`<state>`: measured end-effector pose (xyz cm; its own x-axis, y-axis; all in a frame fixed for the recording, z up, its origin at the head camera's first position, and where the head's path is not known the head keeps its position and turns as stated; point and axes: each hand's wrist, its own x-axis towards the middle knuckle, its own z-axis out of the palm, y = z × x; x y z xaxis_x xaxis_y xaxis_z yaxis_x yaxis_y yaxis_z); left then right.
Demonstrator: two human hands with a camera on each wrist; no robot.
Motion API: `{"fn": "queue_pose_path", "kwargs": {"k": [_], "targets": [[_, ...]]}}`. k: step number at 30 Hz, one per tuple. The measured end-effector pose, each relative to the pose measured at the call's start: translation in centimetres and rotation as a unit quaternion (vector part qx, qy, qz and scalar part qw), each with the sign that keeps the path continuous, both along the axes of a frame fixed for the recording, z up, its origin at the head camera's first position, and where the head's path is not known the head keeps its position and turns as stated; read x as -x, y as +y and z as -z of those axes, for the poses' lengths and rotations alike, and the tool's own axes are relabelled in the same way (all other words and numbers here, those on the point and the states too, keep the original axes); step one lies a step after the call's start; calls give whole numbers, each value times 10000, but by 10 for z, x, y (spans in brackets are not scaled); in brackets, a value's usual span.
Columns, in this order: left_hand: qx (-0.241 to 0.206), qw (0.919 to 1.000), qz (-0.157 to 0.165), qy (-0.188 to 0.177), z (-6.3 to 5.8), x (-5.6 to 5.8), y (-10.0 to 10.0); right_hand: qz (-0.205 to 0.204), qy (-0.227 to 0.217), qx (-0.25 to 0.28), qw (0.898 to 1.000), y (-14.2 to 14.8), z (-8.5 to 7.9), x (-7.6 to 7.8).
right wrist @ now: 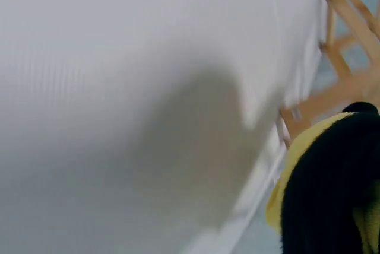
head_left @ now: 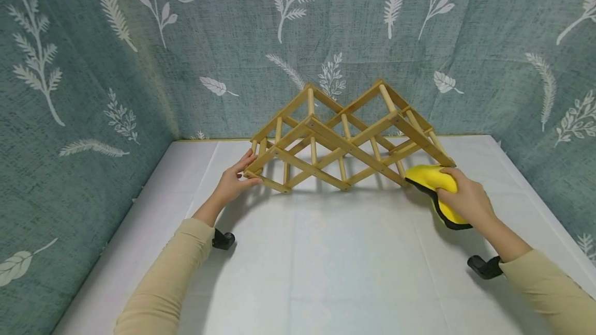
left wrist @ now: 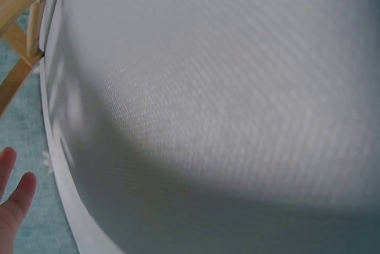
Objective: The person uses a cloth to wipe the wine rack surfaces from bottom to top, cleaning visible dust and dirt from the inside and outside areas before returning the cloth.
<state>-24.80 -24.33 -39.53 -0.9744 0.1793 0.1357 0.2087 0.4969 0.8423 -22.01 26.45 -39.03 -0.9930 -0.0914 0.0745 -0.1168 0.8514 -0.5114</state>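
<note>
A folding wooden lattice rack [head_left: 346,143] with round crossbars and two peaks stands at the back of the white table. At its left end is my left hand [head_left: 233,182], thumb in front and fingers behind the end slats. In the left wrist view, straight, spread fingertips [left wrist: 22,191] show apart from the slats [left wrist: 27,2]. My right hand [head_left: 467,198] grips a yellow cloth [head_left: 428,176] with black edging, bunched against the rack's lower right end. In the right wrist view, the cloth's dark part [right wrist: 323,189] covers the right fingers, close to the rack's end [right wrist: 323,102].
The white-covered table [head_left: 354,257] extends in front of the rack. Green leaf-patterned fabric walls [head_left: 242,30] rise behind it and on both sides. Black camera mounts [head_left: 223,240] stick out at both wrists. Shadows of the hands fall on the cover.
</note>
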Motion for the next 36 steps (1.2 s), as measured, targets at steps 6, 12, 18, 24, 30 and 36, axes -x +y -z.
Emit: {"fn": "queue_pose_path", "kwargs": {"k": [6, 12, 18, 24, 30, 36], "targets": [[29, 10000, -15, -93, -8, -6, 3, 228, 422, 138, 9988, 19, -15, -7], [23, 10000, -21, -88, -6, -6, 3, 410, 1027, 147, 9938, 30, -37, -10], [25, 10000, -36, -66, -7, -6, 3, 594, 1472, 149, 9872, 36, -56, -17], [24, 10000, -21, -59, -7, -5, 4, 200, 1333, 59, 9909, 22, -50, -27], [30, 10000, -31, -57, -7, -5, 3, -604, 604, -10, 9963, -21, -25, -26], [74, 9999, -38, -101, -7, -5, 3, -1176, -138, 247, 9927, -70, -4, -15]]}}
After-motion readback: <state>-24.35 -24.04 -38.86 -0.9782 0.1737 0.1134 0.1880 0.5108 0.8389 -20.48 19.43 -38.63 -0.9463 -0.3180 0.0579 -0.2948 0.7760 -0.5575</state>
